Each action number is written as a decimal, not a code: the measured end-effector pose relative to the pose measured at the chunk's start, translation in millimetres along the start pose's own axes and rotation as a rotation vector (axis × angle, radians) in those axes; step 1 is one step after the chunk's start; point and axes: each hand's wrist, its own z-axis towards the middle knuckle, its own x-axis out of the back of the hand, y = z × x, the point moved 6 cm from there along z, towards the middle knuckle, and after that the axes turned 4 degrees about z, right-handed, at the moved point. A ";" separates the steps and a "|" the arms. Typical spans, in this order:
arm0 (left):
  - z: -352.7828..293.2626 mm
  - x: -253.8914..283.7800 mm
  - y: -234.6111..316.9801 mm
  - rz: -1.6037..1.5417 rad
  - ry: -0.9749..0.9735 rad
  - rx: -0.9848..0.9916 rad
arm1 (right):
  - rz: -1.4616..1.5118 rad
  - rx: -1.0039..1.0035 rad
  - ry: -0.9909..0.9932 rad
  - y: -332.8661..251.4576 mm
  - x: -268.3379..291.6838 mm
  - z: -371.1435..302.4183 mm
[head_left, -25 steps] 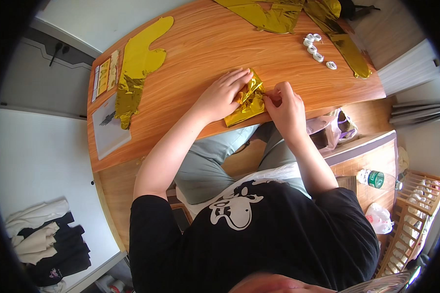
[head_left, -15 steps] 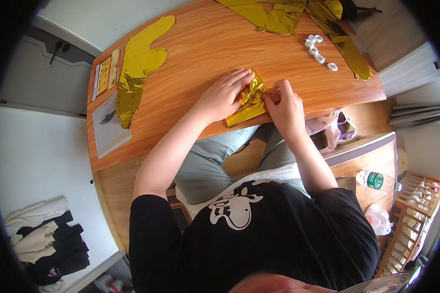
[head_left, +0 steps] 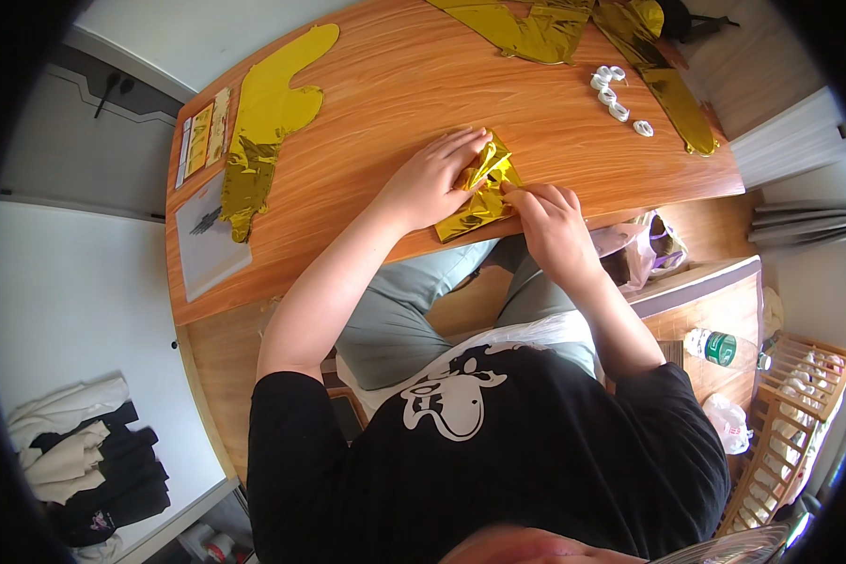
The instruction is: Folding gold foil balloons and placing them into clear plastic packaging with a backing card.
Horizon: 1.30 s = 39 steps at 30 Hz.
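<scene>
Two hands folding a gold foil piece at the near edge of the tabletop

The left hand [head_left: 432, 179] lies flat with fingers spread on the crumpled gold foil piece [head_left: 479, 193] — the right hand [head_left: 550, 221] pinches its right side with narrow fingers. Farther off, small white rings [head_left: 616, 99] sit toward the far right corner, a gold foil cutout [head_left: 263, 122] near the left edge.

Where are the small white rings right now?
The small white rings lie on the wooden table's far right part, beside a gold foil strip.
</scene>
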 end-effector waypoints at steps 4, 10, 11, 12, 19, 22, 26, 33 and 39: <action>1.0 -1.5 4.3 0.086 0.001 -0.070 | 0.098 -0.119 -0.025 15.0 -3.0 -4.7; -0.8 -3.9 1.9 0.133 -0.006 -0.078 | 0.196 -0.396 0.122 30.1 1.7 -11.3; -0.9 -3.4 1.5 0.133 -0.003 -0.081 | 0.147 -0.347 0.118 27.2 3.3 -10.0; -0.8 -3.1 1.4 0.133 0.000 -0.083 | 0.098 -0.298 0.114 24.1 4.6 -8.6; 0.4 -5.2 2.3 0.148 -0.011 -0.067 | -0.015 -0.267 0.101 19.7 4.6 -10.5; -0.3 -5.2 2.2 0.146 -0.010 -0.060 | -0.129 -0.154 0.062 11.7 8.1 -14.4; 0.0 -5.2 1.7 0.154 -0.003 -0.067 | -0.182 -0.074 0.024 9.7 5.8 -29.7; 0.7 -5.4 1.6 0.165 -0.005 -0.066 | -0.234 0.028 -0.120 11.0 6.9 -48.6; 0.9 -4.9 3.6 0.195 -0.006 -0.103 | -0.080 0.088 -0.183 11.4 4.9 -18.5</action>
